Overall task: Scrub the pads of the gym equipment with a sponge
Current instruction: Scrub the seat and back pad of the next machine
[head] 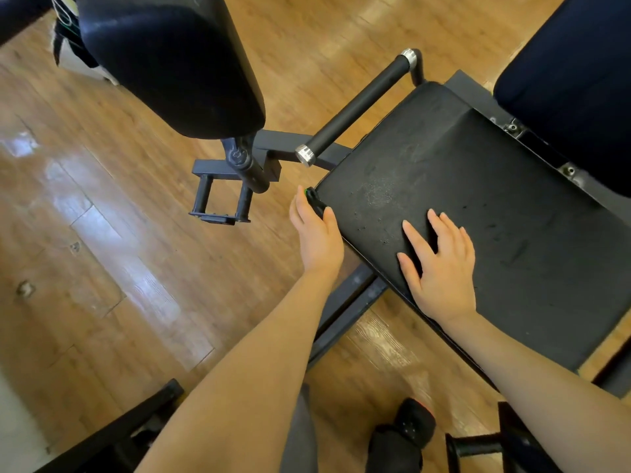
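Note:
A black seat pad (478,186) of a gym machine fills the right half of the head view, with a damp, soapy patch near its left part. My left hand (317,233) grips a dark sponge with a green edge (314,199) against the pad's near-left corner. My right hand (440,264) lies flat on the pad with its fingers spread. A second black pad (170,63) hangs at the upper left, and a dark blue backrest pad (573,83) stands at the upper right.
A black handle bar with silver caps (362,104) runs along the seat's left side. A dark metal frame with a small bracket (222,196) sits below the upper pad. Wooden floor (102,216) surrounds the machine. A black shoe (406,428) shows at the bottom.

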The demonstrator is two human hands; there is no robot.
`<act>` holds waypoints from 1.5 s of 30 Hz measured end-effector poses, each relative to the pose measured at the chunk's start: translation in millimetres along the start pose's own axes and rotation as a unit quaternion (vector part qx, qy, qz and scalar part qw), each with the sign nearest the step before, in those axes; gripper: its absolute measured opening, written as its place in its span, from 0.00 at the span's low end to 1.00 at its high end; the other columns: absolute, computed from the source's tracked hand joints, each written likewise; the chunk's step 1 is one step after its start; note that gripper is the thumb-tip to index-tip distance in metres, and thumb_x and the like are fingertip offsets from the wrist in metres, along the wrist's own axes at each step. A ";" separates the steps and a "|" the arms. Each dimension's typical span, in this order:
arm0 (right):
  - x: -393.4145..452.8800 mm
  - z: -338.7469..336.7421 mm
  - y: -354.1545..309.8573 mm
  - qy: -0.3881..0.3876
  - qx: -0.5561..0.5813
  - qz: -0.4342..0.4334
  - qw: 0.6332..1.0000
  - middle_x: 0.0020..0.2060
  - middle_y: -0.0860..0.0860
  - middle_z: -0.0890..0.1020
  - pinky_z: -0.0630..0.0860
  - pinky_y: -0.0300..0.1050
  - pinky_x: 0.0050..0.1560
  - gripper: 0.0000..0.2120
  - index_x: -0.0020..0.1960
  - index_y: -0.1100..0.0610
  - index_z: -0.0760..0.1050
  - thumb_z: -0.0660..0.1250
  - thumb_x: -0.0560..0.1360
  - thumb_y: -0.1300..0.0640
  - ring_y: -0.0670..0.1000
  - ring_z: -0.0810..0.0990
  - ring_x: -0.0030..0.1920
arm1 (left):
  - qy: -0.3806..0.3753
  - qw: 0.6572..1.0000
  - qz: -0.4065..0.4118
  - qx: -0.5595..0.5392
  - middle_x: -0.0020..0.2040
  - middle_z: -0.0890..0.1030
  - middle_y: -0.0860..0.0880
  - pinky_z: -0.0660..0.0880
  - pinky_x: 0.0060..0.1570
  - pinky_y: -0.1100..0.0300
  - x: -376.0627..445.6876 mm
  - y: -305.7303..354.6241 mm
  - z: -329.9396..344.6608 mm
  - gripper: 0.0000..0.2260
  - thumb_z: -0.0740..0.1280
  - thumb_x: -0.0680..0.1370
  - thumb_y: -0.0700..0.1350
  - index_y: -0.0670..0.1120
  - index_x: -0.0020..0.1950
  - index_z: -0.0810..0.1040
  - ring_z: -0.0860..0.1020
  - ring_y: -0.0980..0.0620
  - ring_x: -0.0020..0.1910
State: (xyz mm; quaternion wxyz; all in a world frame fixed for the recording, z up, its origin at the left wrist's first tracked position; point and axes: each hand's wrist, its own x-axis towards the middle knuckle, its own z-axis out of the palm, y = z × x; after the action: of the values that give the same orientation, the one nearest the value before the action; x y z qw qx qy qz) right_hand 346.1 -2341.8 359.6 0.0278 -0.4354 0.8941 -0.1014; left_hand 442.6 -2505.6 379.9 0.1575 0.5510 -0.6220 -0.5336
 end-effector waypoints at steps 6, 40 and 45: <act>-0.8 1.5 2.8 0.003 0.005 -0.013 1.000 0.73 0.60 0.65 0.52 0.58 0.74 0.22 0.72 0.52 0.68 0.54 0.81 0.45 0.60 0.60 0.74 | 0.050 0.996 -0.019 -0.071 0.77 0.55 0.48 0.58 0.63 0.64 -13.9 -4.1 15.8 0.26 0.58 0.83 0.40 0.48 0.79 0.51 0.60 0.53 0.73; 89.7 17.2 -1.2 -0.039 0.058 -0.342 0.937 0.74 0.54 0.64 0.51 0.57 0.75 0.21 0.73 0.50 0.66 0.56 0.81 0.52 0.52 0.57 0.76 | 0.249 0.920 -0.040 -0.299 0.68 0.74 0.54 0.70 0.67 0.57 -61.5 -31.1 81.0 0.17 0.59 0.82 0.45 0.50 0.72 0.70 0.71 0.60 0.65; 90.2 17.2 -0.2 -0.039 0.058 -0.348 0.935 0.74 0.54 0.64 0.51 0.57 0.75 0.22 0.73 0.50 0.66 0.51 0.81 0.49 0.52 0.57 0.76 | 0.244 0.925 -0.039 -0.287 0.67 0.73 0.57 0.69 0.66 0.62 -55.0 -38.6 75.8 0.18 0.61 0.82 0.43 0.50 0.72 0.69 0.69 0.64 0.63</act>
State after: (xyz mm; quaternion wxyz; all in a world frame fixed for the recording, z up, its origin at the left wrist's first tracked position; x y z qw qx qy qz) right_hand 292.7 -2415.4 346.3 0.0507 -0.7204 0.6775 -0.1395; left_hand 422.0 -2414.7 340.3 0.4353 0.6192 -0.3622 -0.5440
